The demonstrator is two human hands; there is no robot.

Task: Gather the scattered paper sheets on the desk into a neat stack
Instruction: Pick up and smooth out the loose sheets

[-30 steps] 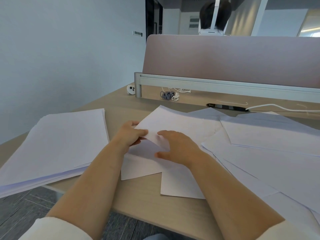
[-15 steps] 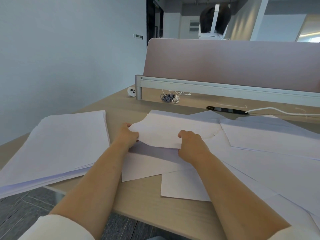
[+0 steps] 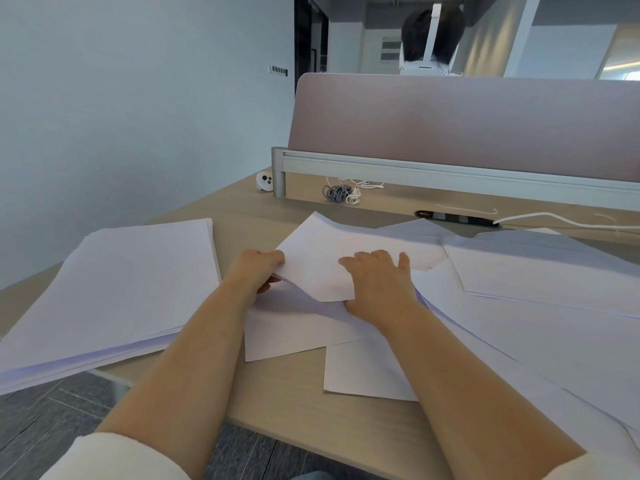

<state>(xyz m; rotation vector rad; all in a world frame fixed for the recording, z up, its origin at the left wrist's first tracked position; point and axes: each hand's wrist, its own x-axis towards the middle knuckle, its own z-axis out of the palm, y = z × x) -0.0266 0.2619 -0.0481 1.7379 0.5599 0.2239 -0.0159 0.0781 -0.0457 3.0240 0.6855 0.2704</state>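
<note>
A blank white sheet [image 3: 317, 271] is bowing off the tabletop [image 3: 294, 403]; left fingers [image 3: 268, 259] are pinching its edge, right fingers [image 3: 367, 261] are clamping its near corner.

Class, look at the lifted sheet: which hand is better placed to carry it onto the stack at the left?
Left, probably. The left hand pinches the sheet by its left edge, beside the stack; the right hand holds its near corner, farther from it.
</note>
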